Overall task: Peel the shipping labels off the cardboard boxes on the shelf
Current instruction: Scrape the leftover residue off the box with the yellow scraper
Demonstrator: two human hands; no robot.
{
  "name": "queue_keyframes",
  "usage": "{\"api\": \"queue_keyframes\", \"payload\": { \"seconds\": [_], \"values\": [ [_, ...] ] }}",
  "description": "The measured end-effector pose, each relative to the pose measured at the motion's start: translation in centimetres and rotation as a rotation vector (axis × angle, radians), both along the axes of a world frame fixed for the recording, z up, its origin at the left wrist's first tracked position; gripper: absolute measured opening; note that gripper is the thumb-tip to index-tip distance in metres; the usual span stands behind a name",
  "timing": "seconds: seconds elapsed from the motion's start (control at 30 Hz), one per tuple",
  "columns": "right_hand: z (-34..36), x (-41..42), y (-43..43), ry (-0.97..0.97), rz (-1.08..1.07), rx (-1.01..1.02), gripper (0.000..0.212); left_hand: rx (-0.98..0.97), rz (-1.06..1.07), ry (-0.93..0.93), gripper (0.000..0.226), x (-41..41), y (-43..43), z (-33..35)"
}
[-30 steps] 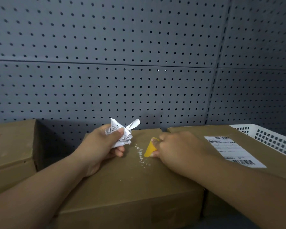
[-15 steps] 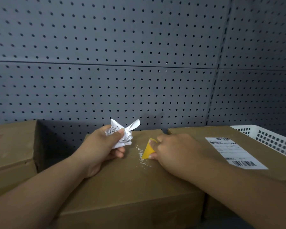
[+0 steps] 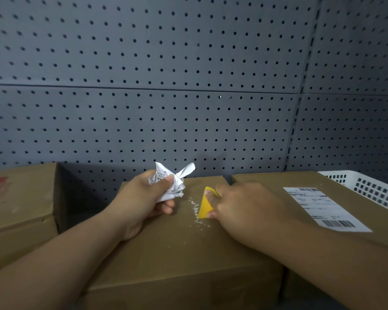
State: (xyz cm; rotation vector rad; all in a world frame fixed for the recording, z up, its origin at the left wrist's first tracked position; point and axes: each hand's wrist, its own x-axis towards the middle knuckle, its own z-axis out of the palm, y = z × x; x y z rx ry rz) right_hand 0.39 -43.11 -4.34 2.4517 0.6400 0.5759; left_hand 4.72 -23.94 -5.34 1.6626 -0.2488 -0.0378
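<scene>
With your left hand (image 3: 143,198) gripping the crumpled label (image 3: 173,184) over the middle box (image 3: 177,253), press the yellow scraper (image 3: 204,203) pinched in your right hand (image 3: 244,204) flat across its residue (image 3: 195,211); an intact label (image 3: 323,209) lies just to that box's right.

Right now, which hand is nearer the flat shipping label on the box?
Right. The right hand is just left of the shipping label; the left hand is farther left.

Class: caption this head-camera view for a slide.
Left hand grips crumpled white paper label; right hand presses yellow plastic scraper onto brown cardboard box.
</scene>
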Motion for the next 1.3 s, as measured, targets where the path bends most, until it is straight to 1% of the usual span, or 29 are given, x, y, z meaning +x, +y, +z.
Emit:
{"api": "queue_keyframes", "payload": {
  "seconds": [0.2,0.37,0.6,0.73,0.83,0.93,1.0,1.13,1.3],
  "values": [
    [-0.4,0.2,0.4,0.006,-0.050,0.104,0.051,-0.013,-0.008,-0.002,0.019,-0.1,0.0,0.1],
    [-0.4,0.0,0.0,0.031,-0.072,0.130,0.052,-0.012,-0.008,0.002,0.019,0.0,0.0,0.2],
    [0.1,-0.1,-0.1,0.026,-0.053,0.088,0.053,-0.024,-0.011,0.010,0.018,-0.1,-0.1,0.2],
    [-0.2,-0.2,0.1,0.052,-0.038,0.098,0.053,-0.022,-0.008,0.010,0.018,-0.2,-0.1,0.2],
    [0.1,0.3,-0.4,0.030,-0.070,0.068,0.050,-0.012,-0.009,0.004,0.019,-0.2,-0.1,0.3],
    [-0.5,0.4,0.2,0.032,-0.068,0.111,0.053,-0.004,-0.005,-0.001,0.019,-0.3,-0.1,0.2],
    [-0.4,0.3,0.2,0.054,-0.055,0.115,0.051,-0.005,0.004,-0.001,0.019,-0.2,-0.1,0.2],
    [0.0,1.1,-0.3,0.034,-0.113,0.147,0.052,0.000,0.012,0.004,0.019,-0.1,-0.1,0.1],
    [-0.4,1.0,-0.2,0.068,-0.074,0.165,0.052,-0.008,0.003,0.002,0.019,0.0,-0.1,0.2]
  ]
}}
